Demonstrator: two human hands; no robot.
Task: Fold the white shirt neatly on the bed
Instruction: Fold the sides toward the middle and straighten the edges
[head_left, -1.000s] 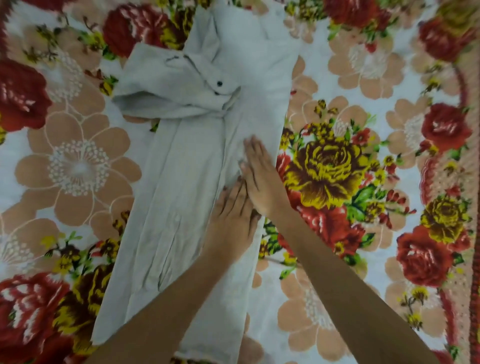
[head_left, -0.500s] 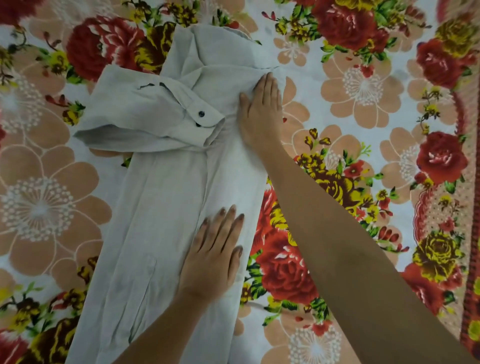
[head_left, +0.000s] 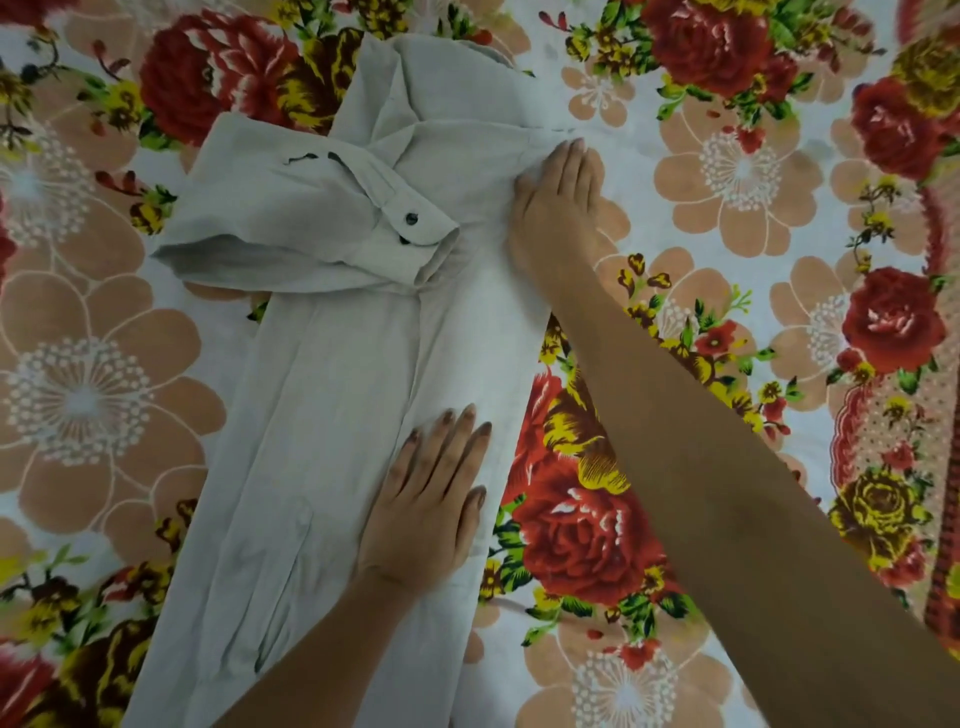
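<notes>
The white shirt (head_left: 332, 395) lies on the bed as a long narrow strip, folded lengthwise, running from the top centre to the bottom left. One sleeve is folded across it toward the left, its cuff (head_left: 415, 228) with dark buttons on top. My left hand (head_left: 431, 504) lies flat on the lower right part of the shirt, fingers together. My right hand (head_left: 558, 208) presses flat on the shirt's upper right edge near the shoulder, arm stretched across the bed.
A floral bedsheet (head_left: 727, 171) with red roses and peach flowers covers the bed on all sides of the shirt. A patterned red border (head_left: 940, 467) runs down the far right.
My right hand slid up along the shirt's right edge from beside my left hand to the shoulder area. My left hand stayed flat on the lower part. The view shifted downward.
</notes>
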